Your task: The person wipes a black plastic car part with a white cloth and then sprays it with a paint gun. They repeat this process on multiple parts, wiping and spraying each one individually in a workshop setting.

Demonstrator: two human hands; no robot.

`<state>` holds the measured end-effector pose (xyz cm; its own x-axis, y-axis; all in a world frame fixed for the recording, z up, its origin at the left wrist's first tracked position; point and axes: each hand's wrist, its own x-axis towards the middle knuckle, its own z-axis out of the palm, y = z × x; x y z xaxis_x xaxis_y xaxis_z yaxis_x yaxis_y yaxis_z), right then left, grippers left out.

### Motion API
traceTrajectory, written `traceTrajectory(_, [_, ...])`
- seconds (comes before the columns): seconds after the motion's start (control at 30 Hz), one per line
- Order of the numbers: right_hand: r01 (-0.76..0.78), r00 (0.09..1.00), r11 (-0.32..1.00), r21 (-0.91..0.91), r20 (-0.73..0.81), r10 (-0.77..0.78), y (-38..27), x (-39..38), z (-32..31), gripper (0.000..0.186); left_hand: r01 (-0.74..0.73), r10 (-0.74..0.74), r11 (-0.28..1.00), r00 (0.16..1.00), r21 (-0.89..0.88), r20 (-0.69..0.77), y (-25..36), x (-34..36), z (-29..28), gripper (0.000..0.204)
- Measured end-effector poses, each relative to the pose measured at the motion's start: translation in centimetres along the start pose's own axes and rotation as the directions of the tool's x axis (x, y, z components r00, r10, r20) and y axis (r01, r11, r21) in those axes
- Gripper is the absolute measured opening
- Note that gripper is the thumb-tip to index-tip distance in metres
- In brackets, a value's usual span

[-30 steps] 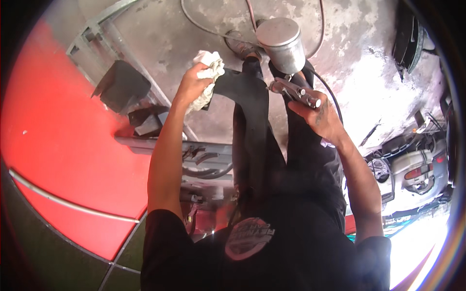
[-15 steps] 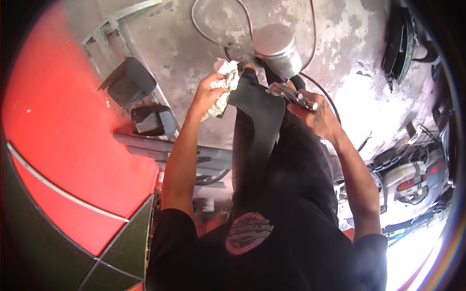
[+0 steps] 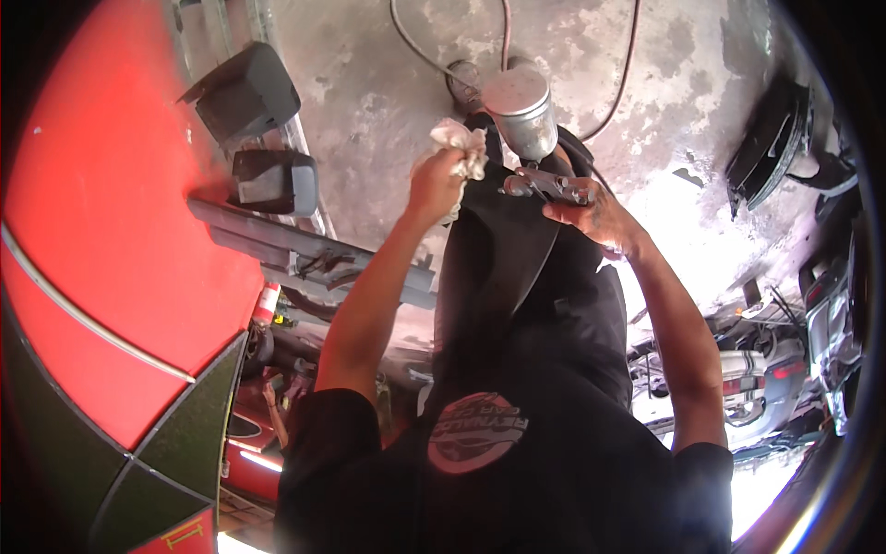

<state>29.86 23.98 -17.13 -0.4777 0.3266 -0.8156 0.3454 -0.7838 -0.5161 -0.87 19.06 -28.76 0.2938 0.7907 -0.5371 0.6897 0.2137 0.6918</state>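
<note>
My right hand (image 3: 595, 220) is wrapped around the handle of a metal spray gun (image 3: 546, 186). On the gun's far side sits its round silver paint cup (image 3: 528, 125), lid facing me. In my left hand (image 3: 436, 189) is a crumpled whitish cloth (image 3: 461, 148), bunched between thumb and fingers. A smooth black curved panel (image 3: 503, 217) lies between the hands, over my dark trousers. The cloth is at the panel's far left edge; whether my left fingers also grip the panel I cannot tell. The gun's nozzle end points left, just above the panel.
Two dark mirror-like housings (image 3: 249, 92) and long grey trim pieces (image 3: 295, 245) stand to the left, beside a red wall (image 3: 111, 185). A hose (image 3: 614, 102) runs over the stained concrete floor (image 3: 351, 120). Black curved car parts (image 3: 771, 152) lie at right, with vehicles beyond.
My left hand and the cloth have shifted right, closer to the spray gun. The gun has turned slightly and its cup sits a little lower in view. The whole view has also shifted.
</note>
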Motion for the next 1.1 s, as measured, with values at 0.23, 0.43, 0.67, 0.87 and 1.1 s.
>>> traceTrajectory(0.23, [0.001,0.997,0.987,-0.161,0.073,0.011,2.6,-0.6,0.7,0.053,0.135,-0.147,0.980,0.987,-0.148,-0.067,5.6,-3.4,2.9,0.045])
traceTrajectory(0.43, [-0.103,0.994,0.995,-0.007,0.047,0.103,2.0,-3.1,0.6,0.055,-0.173,0.172,0.978,0.985,-0.117,-0.018,9.6,-4.9,2.6,0.047])
traceTrajectory(0.67, [0.077,0.996,0.997,-0.012,0.050,-0.077,2.8,-2.2,1.6,0.055,-0.024,0.044,0.991,0.987,0.131,-0.153,5.3,-1.2,5.0,0.032])
traceTrajectory(0.87, [0.015,0.996,0.988,-0.154,0.095,-0.001,1.1,-2.4,2.0,0.053,0.306,-0.286,0.942,0.946,0.138,-0.150,4.5,0.0,5.3,0.032])
traceTrajectory(1.1, [0.095,0.991,0.993,-0.073,0.098,-0.088,1.9,-2.6,1.8,0.058,-0.226,0.222,0.974,0.968,0.019,0.117,6.3,-6.1,1.4,0.033])
